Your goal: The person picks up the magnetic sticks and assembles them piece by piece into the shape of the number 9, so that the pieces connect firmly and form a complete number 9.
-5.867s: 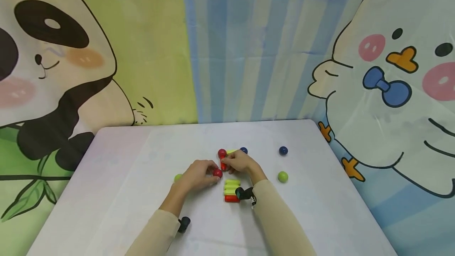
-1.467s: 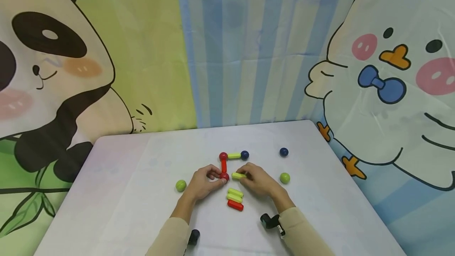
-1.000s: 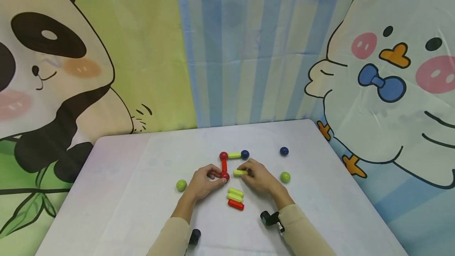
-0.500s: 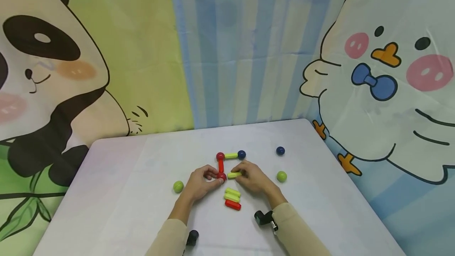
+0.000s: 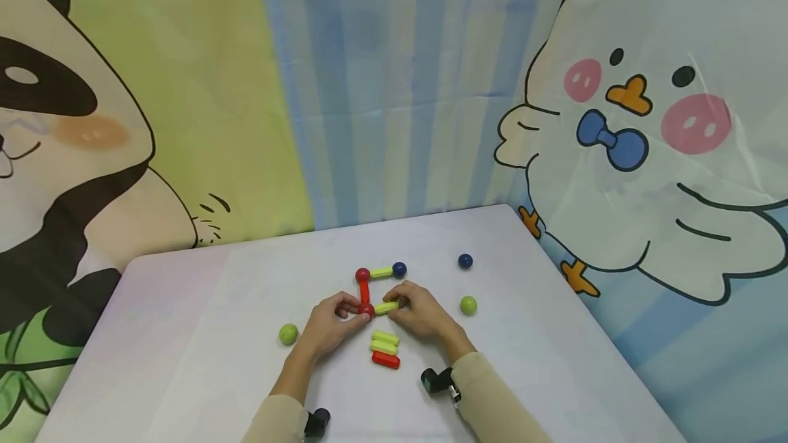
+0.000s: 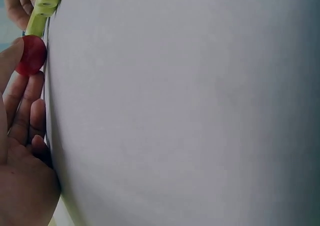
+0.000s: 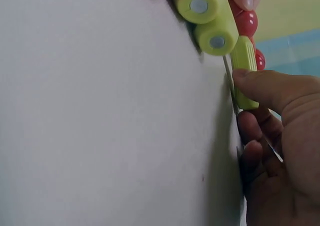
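Note:
My left hand (image 5: 329, 327) pinches the near red ball (image 5: 366, 310) between thumb and fingers. In my right hand (image 5: 425, 313) is a yellow-green magnetic rod (image 5: 385, 307), gripped by its right end. Its left end meets that red ball, as the right wrist view also shows with the rod (image 7: 244, 56) against the ball (image 7: 246, 23). From the near ball a red rod (image 5: 364, 291) runs back to a second red ball (image 5: 362, 275). Another yellow-green rod (image 5: 381, 272) links that one to a dark blue ball (image 5: 399, 270).
Two yellow-green rods (image 5: 384, 342) and a red rod (image 5: 386, 360) lie in a row in front of the hands. A green ball (image 5: 288, 333) sits at left; another green ball (image 5: 468, 305) and a dark blue ball (image 5: 466, 261) are at right on the white table (image 5: 203, 361).
The right hand left the red rod and took a yellow-green rod from the row. It has moved left until its end meets the near red ball. The head view has swung right.

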Motion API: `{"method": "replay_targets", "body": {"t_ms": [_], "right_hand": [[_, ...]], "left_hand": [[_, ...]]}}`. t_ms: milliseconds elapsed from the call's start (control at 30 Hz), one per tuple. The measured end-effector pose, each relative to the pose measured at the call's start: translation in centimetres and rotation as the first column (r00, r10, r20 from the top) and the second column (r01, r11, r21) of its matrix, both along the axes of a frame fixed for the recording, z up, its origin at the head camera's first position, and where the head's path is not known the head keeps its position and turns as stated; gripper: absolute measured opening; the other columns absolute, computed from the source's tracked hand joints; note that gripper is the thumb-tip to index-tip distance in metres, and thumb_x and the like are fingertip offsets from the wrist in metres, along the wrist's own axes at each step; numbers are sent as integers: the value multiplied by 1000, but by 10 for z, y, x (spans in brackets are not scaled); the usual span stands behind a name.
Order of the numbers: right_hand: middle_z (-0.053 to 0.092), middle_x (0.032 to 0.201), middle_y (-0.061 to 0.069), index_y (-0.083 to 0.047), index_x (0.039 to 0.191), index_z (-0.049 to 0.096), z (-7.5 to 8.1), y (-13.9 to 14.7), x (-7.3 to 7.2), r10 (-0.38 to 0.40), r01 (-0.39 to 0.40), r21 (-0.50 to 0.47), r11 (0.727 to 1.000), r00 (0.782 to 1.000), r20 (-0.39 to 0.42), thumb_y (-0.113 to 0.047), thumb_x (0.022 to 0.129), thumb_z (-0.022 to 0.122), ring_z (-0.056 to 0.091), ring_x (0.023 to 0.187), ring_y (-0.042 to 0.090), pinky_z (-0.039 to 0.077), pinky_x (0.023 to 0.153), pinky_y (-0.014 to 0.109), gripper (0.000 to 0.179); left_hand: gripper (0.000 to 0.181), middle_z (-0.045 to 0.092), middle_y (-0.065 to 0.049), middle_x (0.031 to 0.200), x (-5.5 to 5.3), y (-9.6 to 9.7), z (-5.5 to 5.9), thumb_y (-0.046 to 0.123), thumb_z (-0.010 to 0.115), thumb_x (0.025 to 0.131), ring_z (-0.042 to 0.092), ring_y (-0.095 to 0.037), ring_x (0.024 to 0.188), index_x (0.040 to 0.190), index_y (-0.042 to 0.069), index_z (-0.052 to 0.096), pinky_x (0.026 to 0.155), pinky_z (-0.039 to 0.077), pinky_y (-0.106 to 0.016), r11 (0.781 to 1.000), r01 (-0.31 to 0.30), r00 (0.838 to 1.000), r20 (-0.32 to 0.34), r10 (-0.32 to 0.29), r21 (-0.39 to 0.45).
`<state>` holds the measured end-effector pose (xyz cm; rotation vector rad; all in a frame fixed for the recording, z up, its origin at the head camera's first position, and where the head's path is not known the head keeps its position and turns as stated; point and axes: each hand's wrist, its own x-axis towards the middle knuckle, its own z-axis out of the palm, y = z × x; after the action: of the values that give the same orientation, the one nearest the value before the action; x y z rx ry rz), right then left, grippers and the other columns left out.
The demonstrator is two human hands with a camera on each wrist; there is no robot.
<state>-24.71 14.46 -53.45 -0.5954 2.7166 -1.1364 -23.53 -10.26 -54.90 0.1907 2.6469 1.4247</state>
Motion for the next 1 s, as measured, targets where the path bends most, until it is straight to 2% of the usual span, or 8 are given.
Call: {"method": "replay_targets", "body": {"t_ms": [200, 400, 567, 633, 767, 867, 1000], "right_hand": [[66, 108, -5, -18, 116, 70, -8, 1, 0, -21, 22, -59, 998, 1000, 5, -14, 93, 74, 59, 97, 14, 50, 88, 31, 23], [67, 103, -3, -15, 116, 69, -8, 5, 1, -38, 39, -98, 994, 999, 14, -12, 90, 76, 60, 92, 16, 49, 80, 27, 27], [66, 103, -8, -17, 116, 68, -10, 8, 0, -61, 62, -110, 992, 998, 9, -14, 90, 77, 60, 90, 14, 49, 78, 24, 27], [66, 104, -9, -18, 117, 68, -10, 8, -1, -68, 70, -120, 990, 997, 20, -15, 90, 78, 60, 89, 13, 49, 77, 24, 28], [67, 103, -9, -19, 117, 69, -11, 9, -1, -83, 88, -146, 985, 996, 40, -15, 90, 78, 58, 86, 11, 50, 75, 24, 29], [67, 103, -8, -20, 116, 69, -12, 9, 0, -97, 103, -159, 982, 994, 47, -15, 90, 78, 57, 84, 10, 49, 75, 24, 29], [67, 102, -6, -21, 115, 69, -13, 9, 2, -106, 114, -185, 976, 993, 50, -15, 89, 79, 58, 83, 11, 49, 73, 24, 28]], "left_hand": [[30, 70, 9, 100, 2, -3, -3, 41, 82, 87, 52, -17, 96, 109, 25, 70, 82, 44, -34, 1000, -7, 1000, 6, 7, 0], [30, 68, 8, 101, 2, 1, -1, 38, 82, 87, 51, -16, 95, 110, 24, 69, 80, 45, -31, 1000, 4, 1000, 1, -4, -22], [31, 61, 7, 108, 0, 7, 5, 29, 82, 89, 54, -16, 94, 115, 26, 66, 79, 48, -30, 998, 36, 996, -78, -39, -48], [32, 58, 5, 110, -2, 9, 7, 25, 82, 88, 54, -15, 94, 116, 25, 66, 80, 49, -31, 996, 62, 991, -116, -68, -59], [31, 53, 3, 113, -6, 13, 10, 22, 83, 86, 53, -14, 95, 114, 22, 71, 81, 49, -31, 982, 125, 970, -191, -150, -139], [30, 51, 4, 114, -10, 17, 12, 25, 86, 84, 51, -14, 94, 111, 23, 73, 79, 47, -31, 967, 143, 954, -230, -192, -213], [29, 51, 4, 113, -14, 21, 14, 27, 89, 81, 52, -17, 98, 106, 24, 76, 82, 48, -34, 956, 146, 944, -253, -212, -255]]}}
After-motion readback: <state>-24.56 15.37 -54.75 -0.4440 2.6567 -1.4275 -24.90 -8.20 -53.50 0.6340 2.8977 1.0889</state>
